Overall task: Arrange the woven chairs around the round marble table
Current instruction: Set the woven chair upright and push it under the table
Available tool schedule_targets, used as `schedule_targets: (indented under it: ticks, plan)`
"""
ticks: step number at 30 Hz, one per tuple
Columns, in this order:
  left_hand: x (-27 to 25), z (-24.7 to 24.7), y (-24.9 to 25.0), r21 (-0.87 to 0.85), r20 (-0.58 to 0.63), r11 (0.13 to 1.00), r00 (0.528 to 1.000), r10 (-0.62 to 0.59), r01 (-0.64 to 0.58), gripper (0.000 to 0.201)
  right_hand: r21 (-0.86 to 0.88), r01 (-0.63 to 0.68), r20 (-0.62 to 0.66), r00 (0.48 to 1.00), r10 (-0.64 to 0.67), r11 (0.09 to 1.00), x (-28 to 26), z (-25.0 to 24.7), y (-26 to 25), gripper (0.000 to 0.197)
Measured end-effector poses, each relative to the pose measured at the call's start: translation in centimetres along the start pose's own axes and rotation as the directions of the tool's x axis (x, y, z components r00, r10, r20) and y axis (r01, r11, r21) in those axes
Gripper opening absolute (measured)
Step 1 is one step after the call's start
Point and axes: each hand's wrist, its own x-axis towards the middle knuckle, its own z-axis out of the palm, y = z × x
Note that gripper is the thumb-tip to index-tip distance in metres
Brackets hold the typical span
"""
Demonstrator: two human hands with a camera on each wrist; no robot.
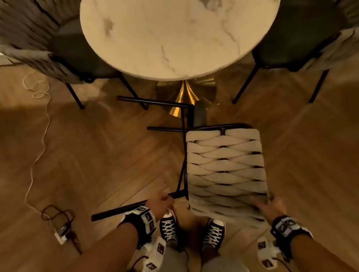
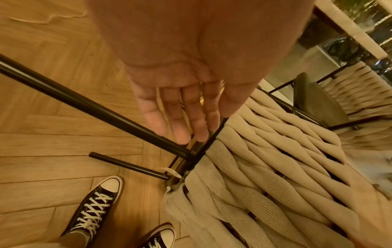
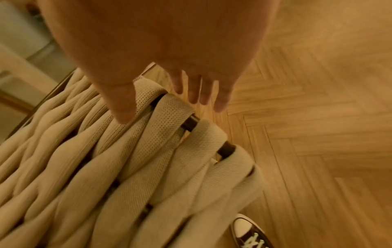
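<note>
- Tipped chair point(image 1: 225, 171) lies on its side on the herringbone floor point(image 1: 107, 150), just short of the table point(image 1: 175, 28); woven back faces up, black legs point(image 1: 155, 102) stick out leftward, the near ones towards the person's shoes point(image 1: 169, 224).
- Left hand point(image 1: 161, 202) sits at the frame corner where a leg meets the back. Wrist view shows its fingers point(image 2: 180, 117) straight and loose over that joint; none seen wrapped round the tube.
- Right hand point(image 1: 270, 207) is at the back's right edge: thumb point(image 3: 123, 100) on the weave, fingers over the rim towards the floor. Splayed; whether they clasp the rail, cannot tell.
- Two more chairs stand upright: one point(image 1: 31, 25) left of the table, one point(image 1: 315, 39) right, seats tucked partly under the top.
- Table's gold base point(image 1: 184, 94) is close to the fallen chair's far end.
- Open floor left and right of the person; a white cable point(image 1: 40, 135) trails on the left down to a plug block point(image 1: 61, 233).
</note>
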Motion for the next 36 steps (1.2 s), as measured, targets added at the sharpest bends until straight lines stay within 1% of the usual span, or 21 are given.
schedule_targets:
  ticks: [1,2,4,5,8,11,13,15,16,17,18,20,23,25,27,29,30,32,33,34,36]
  plan:
    - [1.2,0.8,-0.3,0.009,-0.001,1.0,1.0,0.009,-0.009,0.019,0.083,0.003,-0.027,1.0,-0.001,0.997,1.3,0.4,-0.1,0.09]
    - [1.9,1.1,-0.2,0.026,-0.011,1.0,1.0,0.001,0.0,0.02,0.156,-0.011,-0.027,1.0,0.015,0.988,1.9,0.3,-0.5,0.093]
    - [2.5,1.5,-0.2,0.036,0.018,0.999,1.0,-0.023,0.022,0.022,0.244,0.002,-0.006,1.0,-0.001,0.97,2.8,0.4,-2.0,0.086]
    - [2.7,1.7,-0.2,0.024,0.03,0.999,0.999,-0.027,0.027,0.02,0.272,-0.005,-0.002,1.0,0.006,0.962,3.2,0.3,-2.6,0.084]
    - [3.0,1.3,-0.2,0.002,0.034,1.0,0.999,-0.011,0.011,0.017,0.286,-0.028,0.025,0.999,0.022,0.958,3.3,0.4,-3.5,0.098]
    - [2.4,0.5,0.3,-0.09,0.019,0.996,1.0,-0.007,0.009,0.018,0.245,-0.03,0.088,0.996,0.009,0.969,1.6,1.3,-3.7,0.089]
    - [1.9,-0.3,0.5,-0.174,0.004,0.983,0.999,-0.054,0.054,0.015,0.252,-0.03,0.098,0.995,0.006,0.967,-0.6,2.3,-3.8,0.083]
    - [1.7,-1.2,0.1,-0.254,-0.032,0.962,0.994,-0.107,0.096,0.017,0.269,-0.008,0.115,0.993,-0.024,0.963,-3.3,3.3,-4.3,0.062]
    - [1.4,-1.7,-0.2,-0.3,-0.029,0.946,0.99,-0.139,0.124,0.016,0.279,0.012,0.12,0.992,-0.047,0.96,-4.6,3.9,-4.5,0.053]
    - [1.2,-2.0,-0.4,-0.35,-0.005,0.923,0.986,-0.169,0.157,0.014,0.284,0.03,0.127,0.99,-0.069,0.958,-5.9,4.6,-4.9,0.05]
    - [0.8,-2.4,-0.3,-0.376,0.022,0.908,0.981,-0.19,0.185,0.02,0.278,0.071,0.117,0.987,-0.107,0.958,-7.1,5.2,-5.4,0.052]
    - [0.4,-2.8,-0.4,-0.421,0.041,0.884,0.978,-0.207,0.205,0.055,0.256,0.157,0.098,0.977,-0.188,0.954,-9.0,6.4,-6.4,0.053]
    - [-0.8,-3.8,0.9,-0.484,-0.068,0.867,0.983,-0.169,0.116,0.095,0.215,0.271,0.042,0.957,-0.286,0.938,-11.2,7.5,-9.0,0.037]
    - [-1.9,-4.7,2.2,-0.507,-0.106,0.86,0.987,-0.119,0.049,0.111,0.188,0.339,0.006,0.938,-0.346,0.922,-12.6,7.7,-11.2,0.035]
    - [-2.5,-5.6,3.3,-0.534,-0.136,0.845,0.989,-0.051,-0.029,0.114,0.146,0.396,-0.007,0.917,-0.4,0.906,-14.2,7.2,-13.9,0.031]
    - [-3.0,-6.6,4.6,-0.558,-0.15,0.827,0.989,-0.019,-0.068,0.113,0.105,0.451,-0.03,0.892,-0.451,0.886,-15.8,6.5,-16.5,0.025]
    - [-3.1,-7.0,5.3,-0.556,-0.148,0.829,0.989,-0.022,-0.064,0.118,0.083,0.471,-0.045,0.882,-0.469,0.878,-16.7,6.1,-17.6,0.027]
    - [-3.3,-7.9,6.5,-0.581,-0.109,0.813,0.994,-0.027,-0.041,0.126,0.026,0.502,-0.078,0.863,-0.499,0.864,-18.1,5.5,-19.4,0.041]
    - [-3.2,-8.3,6.9,-0.618,-0.075,0.786,0.997,-0.018,-0.032,0.124,-0.015,0.512,-0.088,0.855,-0.511,0.859,-18.9,5.5,-20.1,0.046]
    - [-3.0,-8.5,7.2,-0.653,-0.033,0.757,0.999,-0.002,-0.021,0.117,-0.053,0.52,-0.088,0.848,-0.522,0.853,-19.5,5.7,-20.6,0.047]
    - [-3.0,-8.6,7.9,-0.684,0.054,0.73,0.998,0.024,0.019,0.097,-0.143,0.529,-0.094,0.834,-0.543,0.837,-20.5,6.3,-21.8,0.038]
